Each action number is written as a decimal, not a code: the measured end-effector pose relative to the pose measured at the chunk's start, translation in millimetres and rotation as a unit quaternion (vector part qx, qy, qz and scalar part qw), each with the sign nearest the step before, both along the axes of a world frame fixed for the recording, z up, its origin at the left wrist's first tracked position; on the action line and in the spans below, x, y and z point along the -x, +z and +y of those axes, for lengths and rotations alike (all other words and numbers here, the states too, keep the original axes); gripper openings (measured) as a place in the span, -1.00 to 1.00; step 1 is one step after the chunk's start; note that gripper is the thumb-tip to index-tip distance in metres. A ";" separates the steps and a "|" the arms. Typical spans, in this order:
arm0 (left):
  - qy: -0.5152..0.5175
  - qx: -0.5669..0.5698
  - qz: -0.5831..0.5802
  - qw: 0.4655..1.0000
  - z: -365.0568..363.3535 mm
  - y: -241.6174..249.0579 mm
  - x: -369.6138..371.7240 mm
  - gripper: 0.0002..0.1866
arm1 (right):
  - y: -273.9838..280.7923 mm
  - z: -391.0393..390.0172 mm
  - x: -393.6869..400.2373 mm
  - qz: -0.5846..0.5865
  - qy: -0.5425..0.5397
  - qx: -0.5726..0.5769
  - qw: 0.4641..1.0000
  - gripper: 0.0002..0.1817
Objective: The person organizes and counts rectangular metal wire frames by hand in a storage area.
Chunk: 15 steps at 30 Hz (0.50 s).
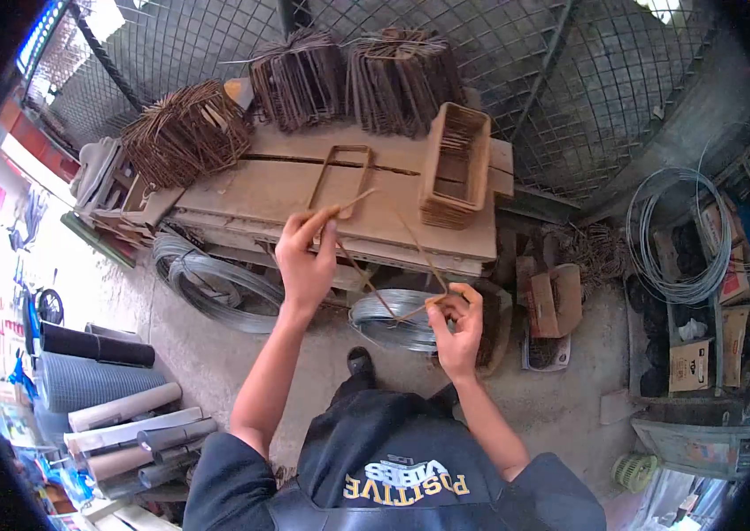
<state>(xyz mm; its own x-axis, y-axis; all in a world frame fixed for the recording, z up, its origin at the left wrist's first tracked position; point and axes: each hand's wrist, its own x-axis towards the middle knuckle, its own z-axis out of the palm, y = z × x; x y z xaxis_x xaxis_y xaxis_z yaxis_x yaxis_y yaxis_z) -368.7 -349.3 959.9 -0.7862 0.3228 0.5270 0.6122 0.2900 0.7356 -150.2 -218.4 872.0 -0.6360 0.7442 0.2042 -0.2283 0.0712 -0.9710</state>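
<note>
Brown wire, bent at its corners, is held up at twelve o'clock, near the desk; the left grip pinches it near one end, the right grip its near side. One frame lies flat on the desk, left of a stack at one o'clock.

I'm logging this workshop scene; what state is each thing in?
Bent rod: held up, pinched by both hands
Left hand: closed on the rod
Right hand: closed on the rod
Single rectangular frame: lying flat on the table
Frame stack: piled up
Far-right wire: coiled
Grey mesh: rolled up
</note>
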 end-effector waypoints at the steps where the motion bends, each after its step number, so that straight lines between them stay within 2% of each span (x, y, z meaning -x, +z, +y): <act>1: -0.005 0.009 0.009 1.000 -3.5 2.3 22.1 -0.76 | 1.4 -7.8 19.3 0.016 -0.018 -0.061 0.998 -0.58; 2: -0.007 0.009 0.004 1.000 -3.3 1.2 43.6 -0.76 | 2.3 -11.0 33.6 0.010 -0.020 -0.061 0.998 -0.58; 4: -0.052 0.006 0.018 0.998 -3.3 1.7 88.5 -0.76 | 8.8 -16.4 63.5 -0.103 -0.043 -0.229 0.967 -0.73; 5: -0.052 0.007 0.013 0.999 -2.0 3.0 107.3 -0.76 | 18.7 -22.9 81.0 -0.105 -0.066 -0.230 0.965 -0.81; 6: -0.073 0.028 0.011 0.997 2.3 5.5 124.9 -0.76 | 17.5 -22.1 95.1 -0.109 -0.066 -0.230 0.965 -0.81; 8: -0.100 0.050 0.011 0.994 13.3 3.5 168.1 -0.77 | 13.0 -18.4 121.1 -0.109 -0.067 -0.365 0.922 -0.79; 10: -0.130 0.095 0.026 0.987 31.6 -17.3 212.5 -0.75 | 25.2 -23.7 145.3 -0.124 -0.074 -0.354 0.924 -0.81; 13: -0.162 0.157 -0.007 0.974 56.9 -15.3 242.9 -0.72 | 34.4 -23.3 170.3 -0.198 -0.078 -0.374 0.903 -0.84; 15: -0.172 0.180 -0.024 0.968 76.8 -26.1 261.2 -0.72 | 34.0 -22.7 187.0 -0.180 -0.080 -0.381 0.903 -0.82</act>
<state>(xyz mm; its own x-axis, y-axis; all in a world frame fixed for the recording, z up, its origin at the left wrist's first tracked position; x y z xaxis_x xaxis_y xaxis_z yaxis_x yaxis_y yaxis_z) -629.9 -272.5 933.8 -0.6207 0.7251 0.2982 0.6858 0.3178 0.6548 -337.2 -241.1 906.1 -0.6610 0.5626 0.4966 0.1653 0.7547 -0.6350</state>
